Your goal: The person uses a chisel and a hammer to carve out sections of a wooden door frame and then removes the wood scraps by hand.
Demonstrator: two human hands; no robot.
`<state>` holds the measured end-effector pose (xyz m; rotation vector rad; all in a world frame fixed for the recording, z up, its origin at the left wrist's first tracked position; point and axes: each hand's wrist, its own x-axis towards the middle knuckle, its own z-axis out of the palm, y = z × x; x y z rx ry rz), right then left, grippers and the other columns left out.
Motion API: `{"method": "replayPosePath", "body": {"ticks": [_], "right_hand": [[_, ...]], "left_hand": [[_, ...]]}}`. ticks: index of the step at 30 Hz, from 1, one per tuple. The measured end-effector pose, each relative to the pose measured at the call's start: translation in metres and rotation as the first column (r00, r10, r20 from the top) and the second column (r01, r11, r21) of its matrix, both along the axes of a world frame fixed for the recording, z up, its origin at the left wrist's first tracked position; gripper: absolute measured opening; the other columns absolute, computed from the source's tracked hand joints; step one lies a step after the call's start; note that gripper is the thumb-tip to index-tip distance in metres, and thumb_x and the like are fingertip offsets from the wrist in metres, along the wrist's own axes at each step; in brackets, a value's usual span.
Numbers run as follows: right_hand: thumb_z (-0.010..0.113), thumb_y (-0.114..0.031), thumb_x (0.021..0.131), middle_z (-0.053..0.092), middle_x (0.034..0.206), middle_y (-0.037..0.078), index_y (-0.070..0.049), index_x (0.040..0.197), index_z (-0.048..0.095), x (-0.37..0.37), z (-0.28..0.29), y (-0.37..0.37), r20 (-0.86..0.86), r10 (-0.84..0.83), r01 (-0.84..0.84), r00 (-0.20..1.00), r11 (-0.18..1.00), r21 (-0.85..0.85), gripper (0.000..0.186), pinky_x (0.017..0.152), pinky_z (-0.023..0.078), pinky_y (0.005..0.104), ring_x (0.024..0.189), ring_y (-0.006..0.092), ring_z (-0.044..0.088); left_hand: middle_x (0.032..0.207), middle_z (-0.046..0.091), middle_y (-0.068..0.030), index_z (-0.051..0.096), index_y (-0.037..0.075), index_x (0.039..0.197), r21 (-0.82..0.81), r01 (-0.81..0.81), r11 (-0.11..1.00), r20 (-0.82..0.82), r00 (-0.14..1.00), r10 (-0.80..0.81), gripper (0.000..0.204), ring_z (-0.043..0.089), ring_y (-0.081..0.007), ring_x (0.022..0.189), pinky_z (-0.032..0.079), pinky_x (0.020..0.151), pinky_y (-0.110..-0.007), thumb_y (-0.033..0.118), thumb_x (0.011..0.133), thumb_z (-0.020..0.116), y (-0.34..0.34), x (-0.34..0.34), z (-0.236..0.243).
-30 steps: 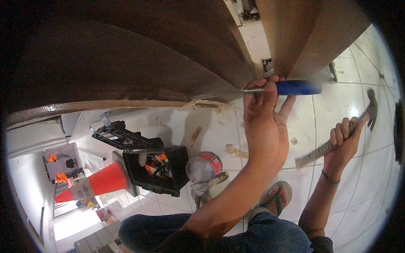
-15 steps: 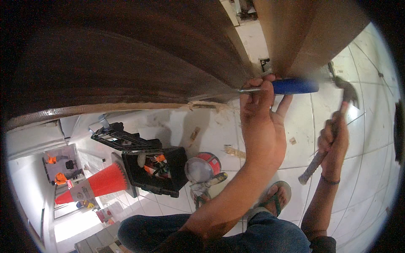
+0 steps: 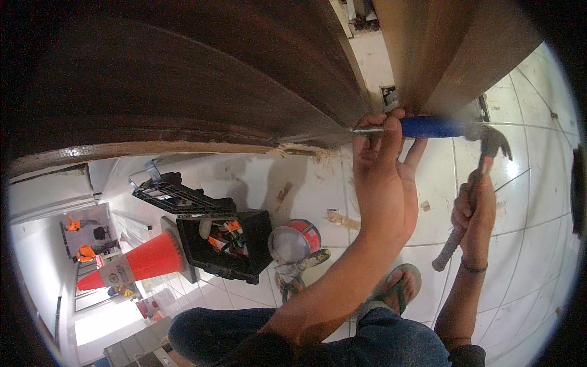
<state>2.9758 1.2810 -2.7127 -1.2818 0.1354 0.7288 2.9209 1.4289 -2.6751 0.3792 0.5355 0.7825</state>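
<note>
Pinches a blue-handled tool by its metal shank in the left hand, with thumb and fingers nearly together, pointing the tip left at the edge of a dark wooden panel. Grips a hammer in the right hand, closed firmly round the handle, with the head at the tool's right end, too blurred to tell whether touching. Rests 2 sandalled feet on the white tiled floor, right of a round tub, an open black toolbox and, farther left, an orange cone.

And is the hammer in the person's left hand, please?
No, the right hand grips the hammer, while the left hand holds the blue-handled tool.
</note>
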Motion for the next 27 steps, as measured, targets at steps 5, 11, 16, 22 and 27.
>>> {"method": "replayPosePath", "body": {"ticks": [5, 11, 16, 22, 27], "right_hand": [[0.043, -0.039, 0.103, 0.031, 0.058, -0.009, -0.017, 0.09, 0.048, 0.018, -0.005, -0.008, -0.034, -0.49, 0.484, 0.871, 0.845, 0.227, 0.026, 0.037, 0.019, 0.0195, 0.043, 0.0016, 0.023], [0.045, -0.046, 0.101, 0.032, 0.057, -0.008, -0.017, 0.088, 0.044, -0.003, 0.002, -0.01, 0.034, -0.068, 0.068, 0.997, 0.998, 0.004, 0.031, 0.035, 0.017, 0.0198, 0.041, 0.0017, 0.023], [0.046, -0.045, 0.1, 0.035, 0.058, -0.007, -0.013, 0.094, 0.048, -0.002, 0.009, -0.012, 0.108, 0.066, -0.059, 0.992, 0.996, -0.061, 0.032, 0.035, 0.021, 0.0182, 0.042, 0.0019, 0.028], [0.046, -0.045, 0.101, 0.034, 0.058, -0.008, -0.015, 0.089, 0.047, 0.012, -0.001, 0.001, -0.059, -0.524, 0.518, 0.85, 0.807, 0.284, 0.032, 0.035, 0.021, 0.0203, 0.042, 0.0021, 0.026], [0.046, -0.046, 0.1, 0.034, 0.057, -0.009, -0.017, 0.088, 0.044, -0.011, -0.004, -0.003, -0.057, 0.009, -0.012, 0.998, 0.998, -0.069, 0.031, 0.036, 0.02, 0.0195, 0.041, 0.0008, 0.027]], "left_hand": [[0.113, 0.062, -0.0026, 0.057, 0.013, 0.108, -0.02, 0.032, 0.999, 0.032, 0.999, -0.031, 0.02, 0.058, -0.0166, 0.108, 0.047, 0.102, -0.044, 0.011, 0.09, 0.067, -0.008, 0.007, 0.006], [0.11, 0.064, -0.0029, 0.059, 0.013, 0.104, 0.0, -0.029, 1.0, -0.03, 0.999, 0.029, 0.016, 0.059, -0.0163, 0.105, 0.048, 0.101, -0.046, 0.012, 0.09, 0.067, -0.001, -0.001, 0.013], [0.109, 0.064, -0.0029, 0.059, 0.013, 0.104, 0.016, -0.017, 1.0, 0.003, 1.0, 0.017, 0.016, 0.059, -0.0165, 0.105, 0.048, 0.101, -0.046, 0.012, 0.09, 0.067, 0.001, -0.005, 0.011], [0.108, 0.065, -0.0026, 0.06, 0.013, 0.104, -0.015, -0.006, 1.0, -0.017, 1.0, 0.006, 0.018, 0.059, -0.0159, 0.104, 0.048, 0.1, -0.045, 0.013, 0.088, 0.069, -0.001, -0.003, 0.008], [0.108, 0.065, -0.0026, 0.06, 0.014, 0.103, 0.019, -0.027, 0.999, -0.01, 1.0, 0.027, 0.018, 0.06, -0.0154, 0.102, 0.049, 0.099, -0.044, 0.014, 0.088, 0.07, 0.003, -0.006, 0.007]]}}
